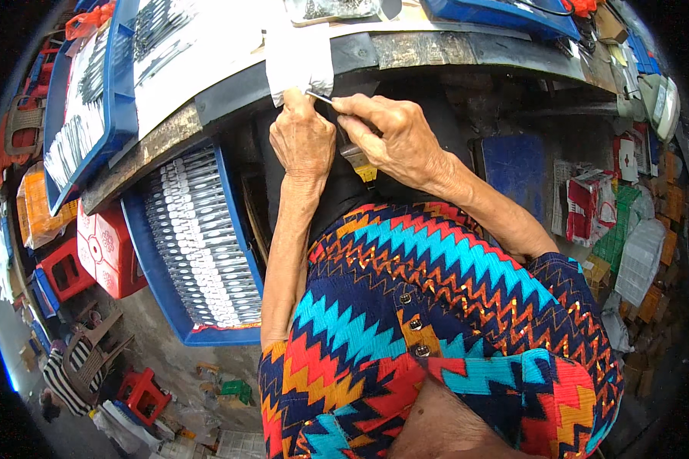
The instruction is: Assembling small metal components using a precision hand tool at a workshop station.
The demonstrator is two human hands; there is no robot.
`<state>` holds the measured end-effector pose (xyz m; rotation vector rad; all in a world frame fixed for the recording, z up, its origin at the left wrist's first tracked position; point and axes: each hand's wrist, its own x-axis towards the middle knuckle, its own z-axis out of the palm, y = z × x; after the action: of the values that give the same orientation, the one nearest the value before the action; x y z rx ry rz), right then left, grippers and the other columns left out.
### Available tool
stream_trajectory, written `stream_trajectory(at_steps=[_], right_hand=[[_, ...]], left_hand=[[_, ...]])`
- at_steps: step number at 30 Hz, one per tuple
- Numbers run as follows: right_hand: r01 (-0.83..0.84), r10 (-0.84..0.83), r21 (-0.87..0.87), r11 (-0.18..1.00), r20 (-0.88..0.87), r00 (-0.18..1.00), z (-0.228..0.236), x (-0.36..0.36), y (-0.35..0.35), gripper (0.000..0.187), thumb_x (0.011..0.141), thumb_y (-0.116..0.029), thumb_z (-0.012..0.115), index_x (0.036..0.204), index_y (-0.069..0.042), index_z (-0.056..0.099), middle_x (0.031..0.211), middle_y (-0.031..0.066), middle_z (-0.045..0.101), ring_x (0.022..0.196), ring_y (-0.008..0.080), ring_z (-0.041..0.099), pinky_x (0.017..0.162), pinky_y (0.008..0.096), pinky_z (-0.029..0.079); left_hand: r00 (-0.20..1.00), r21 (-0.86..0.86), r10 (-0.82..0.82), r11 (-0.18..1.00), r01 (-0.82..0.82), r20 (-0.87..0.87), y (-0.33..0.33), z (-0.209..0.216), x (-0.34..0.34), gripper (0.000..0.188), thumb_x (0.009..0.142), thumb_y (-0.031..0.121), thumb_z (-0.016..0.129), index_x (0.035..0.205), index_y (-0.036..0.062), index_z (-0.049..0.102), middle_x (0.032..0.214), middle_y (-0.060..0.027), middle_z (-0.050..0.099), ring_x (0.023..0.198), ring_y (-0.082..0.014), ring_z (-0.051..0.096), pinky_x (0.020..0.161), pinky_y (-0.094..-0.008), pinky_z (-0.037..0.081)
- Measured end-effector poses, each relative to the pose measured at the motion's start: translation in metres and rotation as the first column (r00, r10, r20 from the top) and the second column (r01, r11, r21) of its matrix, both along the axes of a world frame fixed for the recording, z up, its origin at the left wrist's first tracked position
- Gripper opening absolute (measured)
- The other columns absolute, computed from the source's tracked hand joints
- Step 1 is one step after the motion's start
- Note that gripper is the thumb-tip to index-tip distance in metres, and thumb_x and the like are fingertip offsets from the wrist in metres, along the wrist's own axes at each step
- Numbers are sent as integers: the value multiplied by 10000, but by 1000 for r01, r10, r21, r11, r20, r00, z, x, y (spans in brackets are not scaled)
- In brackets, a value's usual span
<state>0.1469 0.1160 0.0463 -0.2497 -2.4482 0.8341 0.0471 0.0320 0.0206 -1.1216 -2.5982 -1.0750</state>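
At the near edge of the worktable, my left hand [304, 141] is closed in a pinch over a white sheet [298, 57] that drapes over the edge. What its fingertips hold is too small to make out. My right hand [394, 134] comes in from the right, its thumb and fingers closed on a thin metal rod-like tool [320, 97]. The tool's far tip reaches close to the left fingertips. Below the right hand, at my lap, is a flat piece with a yellow part [366, 173], partly hidden.
A blue tray [119, 103] of slim white and dark pieces stands on the table's left. Below, a blue crate [177, 330] holds rows of similar pieces. Red stools [144, 396] stand at lower left. Another blue tray [505, 17] sits far right; boxes crowd the right side.
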Motion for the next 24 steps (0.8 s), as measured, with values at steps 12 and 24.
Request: stream_trajectory(at_steps=[12, 24], right_hand=[[135, 70, -962, 237, 155, 985, 29, -1, -1, 195, 782, -107, 581, 923, 27, 583, 596, 45, 526, 434, 57, 447, 322, 179, 319], [30, 158, -992, 121, 49, 986, 7, 2, 8, 239, 787, -116, 588, 987, 12, 561, 610, 54, 522, 365, 66, 411, 288, 179, 269]], left_hand=[[992, -79, 46, 995, -56, -114, 3, -13, -4, 98, 708, 15, 521, 752, -6, 436, 620, -222, 570, 587, -361, 594, 494, -413, 474], [1000, 56, -25, 998, 25, -7, 0, -6, -3, 74, 789, 30, 462, 833, -28, 471, 662, -257, 552, 662, -412, 567, 531, -467, 424]])
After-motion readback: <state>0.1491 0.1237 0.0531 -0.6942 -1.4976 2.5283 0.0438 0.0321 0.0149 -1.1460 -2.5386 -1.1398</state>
